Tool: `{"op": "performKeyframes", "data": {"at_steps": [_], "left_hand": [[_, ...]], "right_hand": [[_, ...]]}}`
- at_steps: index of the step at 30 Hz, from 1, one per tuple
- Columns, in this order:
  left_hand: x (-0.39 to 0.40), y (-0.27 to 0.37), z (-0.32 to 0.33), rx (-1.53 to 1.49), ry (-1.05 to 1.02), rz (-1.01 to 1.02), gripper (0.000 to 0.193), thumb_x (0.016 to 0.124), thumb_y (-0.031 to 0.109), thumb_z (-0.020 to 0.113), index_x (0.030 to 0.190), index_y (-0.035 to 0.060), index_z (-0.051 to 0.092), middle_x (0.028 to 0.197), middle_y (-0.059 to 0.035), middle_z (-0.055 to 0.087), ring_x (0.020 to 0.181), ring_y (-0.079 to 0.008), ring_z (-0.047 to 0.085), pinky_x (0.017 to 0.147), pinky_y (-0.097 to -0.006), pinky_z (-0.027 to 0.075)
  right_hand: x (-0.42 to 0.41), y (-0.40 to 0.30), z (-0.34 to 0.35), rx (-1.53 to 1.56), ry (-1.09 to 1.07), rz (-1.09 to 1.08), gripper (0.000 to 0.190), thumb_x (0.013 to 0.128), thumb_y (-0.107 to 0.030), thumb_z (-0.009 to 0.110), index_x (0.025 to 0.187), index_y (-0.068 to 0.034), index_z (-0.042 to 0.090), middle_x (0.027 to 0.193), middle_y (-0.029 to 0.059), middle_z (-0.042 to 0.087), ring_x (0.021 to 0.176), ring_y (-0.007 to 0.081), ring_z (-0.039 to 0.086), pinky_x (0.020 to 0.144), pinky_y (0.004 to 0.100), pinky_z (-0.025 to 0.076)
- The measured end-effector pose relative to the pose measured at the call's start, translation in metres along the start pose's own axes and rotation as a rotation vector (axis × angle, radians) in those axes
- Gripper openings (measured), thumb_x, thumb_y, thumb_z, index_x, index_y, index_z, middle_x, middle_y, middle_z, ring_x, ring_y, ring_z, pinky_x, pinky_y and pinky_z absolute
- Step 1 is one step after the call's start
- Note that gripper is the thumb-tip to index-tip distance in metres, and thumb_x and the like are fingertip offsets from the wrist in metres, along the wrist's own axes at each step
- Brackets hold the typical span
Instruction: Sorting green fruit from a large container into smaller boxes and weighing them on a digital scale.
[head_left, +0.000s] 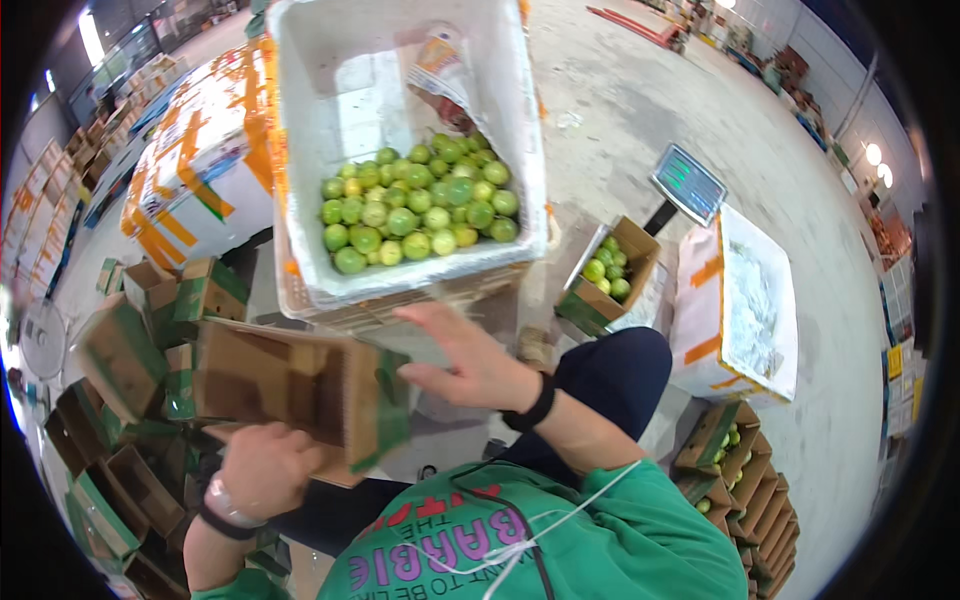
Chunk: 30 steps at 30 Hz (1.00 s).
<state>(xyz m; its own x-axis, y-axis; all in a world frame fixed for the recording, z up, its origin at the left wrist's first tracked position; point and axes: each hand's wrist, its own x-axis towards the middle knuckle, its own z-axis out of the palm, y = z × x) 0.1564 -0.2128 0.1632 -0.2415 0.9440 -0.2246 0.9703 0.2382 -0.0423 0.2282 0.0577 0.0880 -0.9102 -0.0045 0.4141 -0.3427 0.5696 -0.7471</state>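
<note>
My left hand (266, 465) grips the near wall of an open cardboard carton (270, 367), brown inside with green printing outside. The carton is tilted, its opening facing me, and no fruit shows in it. Just right of its green end, my right hand (480, 367) is raised with thumb and fingers apart, holding nothing; whether the thumb touches the carton is hard to tell. Beyond both hands stands a white foam box (300, 150) with many round green fruits (418, 200), perhaps passion fruit, at its near end. A crumpled printed sheet (442, 67) lies in it too.
Several cartons (124, 360) are heaped at left, near a taped foam box (202, 150). To the right, a carton of fruit (619, 262) sits by a digital scale display (688, 184). A foam box with clear plastic (754, 307) and stacked fruit cartons (750, 495) stand farther right.
</note>
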Motion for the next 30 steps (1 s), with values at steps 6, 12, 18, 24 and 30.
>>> {"op": "performKeyframes", "data": {"at_steps": [6,12,18,24,30], "left_hand": [[0.101,0.047,0.119,-0.043,-0.161,0.133,0.014,0.063,0.016,0.057,0.077,0.0177,0.060,0.078,-0.0003,0.056,0.077,-0.0198,0.056,0.062,-0.0348,0.047],[0.176,0.060,0.205,-0.021,-0.070,0.080,0.017,0.071,0.016,0.054,0.087,0.0169,0.059,0.084,-0.0027,0.057,0.088,-0.0216,0.054,0.083,-0.0413,0.040],[0.182,0.027,0.197,-0.431,0.228,-0.091,0.039,0.069,0.020,0.062,0.106,0.0135,0.055,0.104,-0.0104,0.055,0.099,-0.0277,0.050,0.089,-0.0430,0.036],[0.163,-0.002,0.178,-0.674,0.237,-0.447,0.030,0.071,0.016,0.055,0.097,0.0011,0.057,0.095,-0.0200,0.055,0.087,-0.0364,0.053,0.076,-0.0412,0.044],[0.150,0.010,0.199,-0.777,0.179,-0.657,0.027,0.068,0.015,0.061,0.092,0.0024,0.061,0.083,-0.0175,0.060,0.076,-0.0314,0.058,0.070,-0.0356,0.047]], "right_hand": [[-0.050,0.021,-0.015,0.162,-0.202,0.253,0.049,0.078,-0.028,0.060,0.116,-0.003,0.043,0.109,0.0181,0.048,0.093,0.0296,0.052,0.077,0.0344,0.044],[-0.090,0.041,-0.170,-0.241,0.306,0.365,0.042,0.075,-0.022,0.062,0.109,-0.002,0.049,0.099,0.0141,0.055,0.089,0.0255,0.055,0.078,0.0332,0.044],[-0.123,0.186,-0.259,-0.249,0.264,0.902,0.054,0.069,-0.029,0.068,0.112,-0.002,0.048,0.103,0.0170,0.055,0.097,0.0246,0.053,0.083,0.0330,0.043],[-0.108,0.307,-0.236,-0.538,-0.336,1.183,0.094,0.055,-0.043,0.073,0.131,-0.011,0.029,0.127,0.0246,0.035,0.114,0.0357,0.041,0.093,0.0395,0.037],[-0.098,0.333,-0.240,-0.438,-0.458,1.243,0.093,0.052,-0.039,0.074,0.131,-0.016,0.031,0.126,0.0222,0.038,0.113,0.0318,0.043,0.092,0.0379,0.038]]}}
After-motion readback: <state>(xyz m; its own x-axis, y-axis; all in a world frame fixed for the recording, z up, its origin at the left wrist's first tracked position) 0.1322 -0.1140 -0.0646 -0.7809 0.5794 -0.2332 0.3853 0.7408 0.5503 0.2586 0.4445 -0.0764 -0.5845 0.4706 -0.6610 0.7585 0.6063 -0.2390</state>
